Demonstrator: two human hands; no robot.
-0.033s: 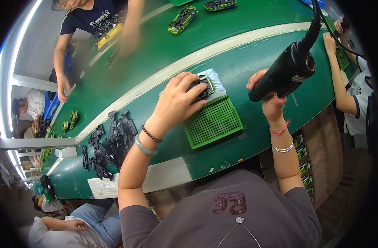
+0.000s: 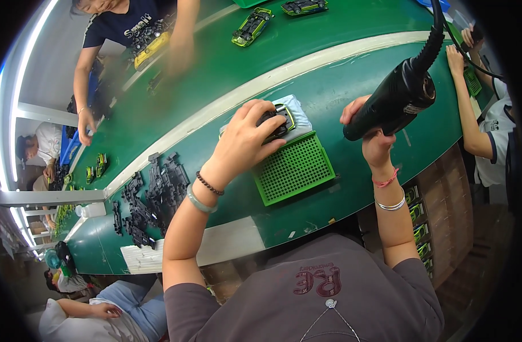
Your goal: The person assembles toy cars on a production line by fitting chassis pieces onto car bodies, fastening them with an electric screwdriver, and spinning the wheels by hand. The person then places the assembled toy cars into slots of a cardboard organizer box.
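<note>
My left hand is closed over a toy car with a black underside and yellow-green trim. The car lies on a folded light blue cloth, and my palm and fingers cover much of it. Off to the right, my right hand grips a thick black corded electric screwdriver. Its tip is hidden from view, and it is held apart from the car. Just below the cloth, a bright green perforated tray lies near my left fingertips.
Black plastic chassis parts are piled left of my left forearm. A pale strip runs along the green table. Beyond it lie toy cars, near a co-worker's blurred arm. The screwdriver's cable rises at the upper right. Another person's arm rests at right.
</note>
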